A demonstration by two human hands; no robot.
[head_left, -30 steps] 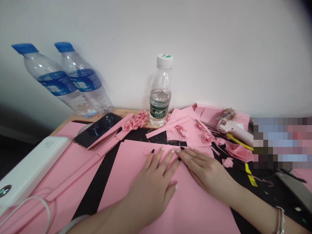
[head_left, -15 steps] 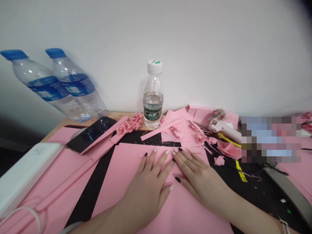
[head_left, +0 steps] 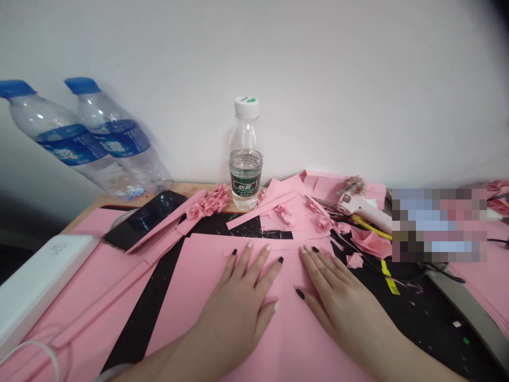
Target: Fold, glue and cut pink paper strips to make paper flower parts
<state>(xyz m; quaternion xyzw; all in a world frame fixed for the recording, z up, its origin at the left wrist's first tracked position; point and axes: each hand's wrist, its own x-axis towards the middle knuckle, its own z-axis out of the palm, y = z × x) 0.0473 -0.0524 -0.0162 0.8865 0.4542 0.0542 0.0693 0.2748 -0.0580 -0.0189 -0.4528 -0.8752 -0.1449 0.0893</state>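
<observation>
A large pink paper sheet lies on the black mat in front of me. Flat on its left half rests my left hand, fingers spread and pointing to the far edge. My right hand lies palm down on the right half, thumb apart from the other fingers. Between the hands a strip of the sheet shows. Neither hand grips anything. Beyond the sheet's far edge are pink paper scraps and small folded paper flowers.
Behind stands a half-full water bottle. Two larger bottles lean at the left, near a phone and a white box-shaped device. Paper roses lie beside the phone. A glue gun and cables are at the right.
My right hand has slid to the right along the sheet, so the gap between the hands is wider. My left hand stays nearly in place. The view has shifted slightly.
</observation>
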